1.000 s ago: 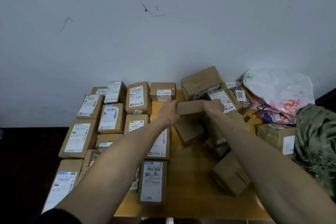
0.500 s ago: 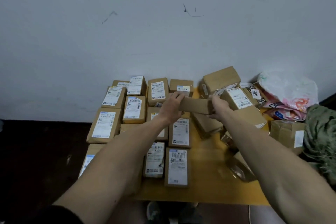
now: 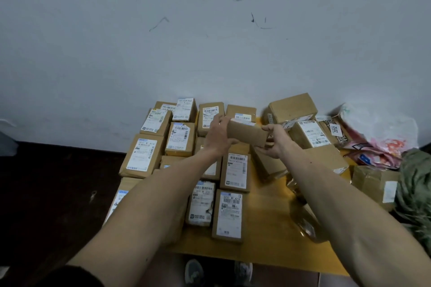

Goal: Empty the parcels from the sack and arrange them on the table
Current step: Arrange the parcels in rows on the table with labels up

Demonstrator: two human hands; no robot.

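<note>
**Above the bench: a plain parcel held between two hands**

Above the far middle of the yellow bench (image 3: 268,223), a small brown parcel (image 3: 247,133) is held clear of the surface, its long axis roughly level and its visible faces unlabelled. The left hand (image 3: 219,137) is clamped on the parcel's left end, fingers wrapped over the top edge; the right hand (image 3: 274,141) grips its right end from below and behind. Both forearms reach in from the near edge of the bench.

Left of the held parcel, labelled boxes (image 3: 180,138) lie flat in close rows, white shipping labels upward, most touching their neighbours. Directly below the held parcel, two further labelled boxes (image 3: 229,215) lie end to end toward the near edge of the bench. Right of the held parcel, an unsorted heap of boxes (image 3: 292,108) sits tilted at mixed angles, one leaning against the grey wall (image 3: 210,30). Beyond that heap, at the bench's right end, lie a white and pink plastic bag (image 3: 377,130) and a green fabric sack (image 3: 416,189), crumpled at the frame edge. Beneath the near edge of the bench, two shoes (image 3: 194,271) are visible on the floor.
</note>
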